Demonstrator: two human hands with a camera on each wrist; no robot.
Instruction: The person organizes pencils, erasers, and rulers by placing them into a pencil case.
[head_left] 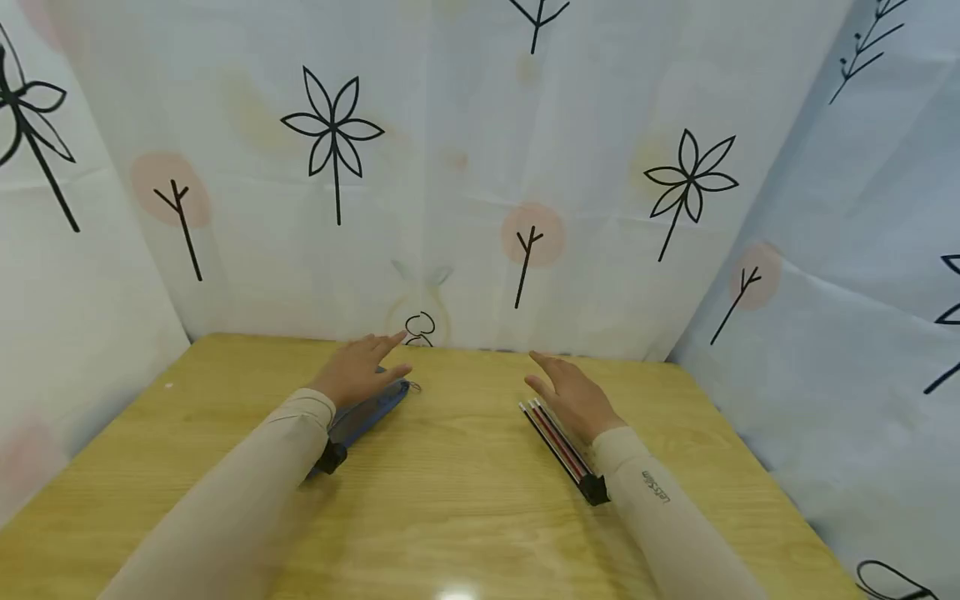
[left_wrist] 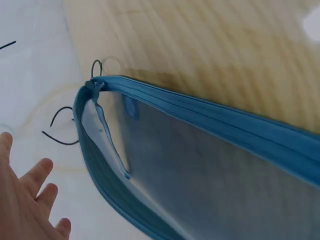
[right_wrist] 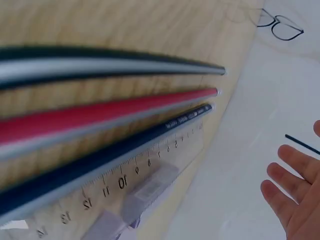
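Over there by the blue-edged pouch [head_left: 378, 414], left hand [head_left: 358, 370]; by the pencils [right_wrist: 110, 113], right hand [head_left: 576, 397]; fingers [left_wrist: 38, 175] apart on both.

Plant-printed white cloth walls [head_left: 465, 108], yellow wooden tabletop [head_left: 450, 483]

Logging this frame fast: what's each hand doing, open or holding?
Left hand: open, holding nothing, near the blue pouch.
Right hand: open, holding nothing, near the pencils.

Wood-grain table [head_left: 450, 483] with pouch [head_left: 356, 422], pencils [head_left: 557, 434], ruler [right_wrist: 155, 158]
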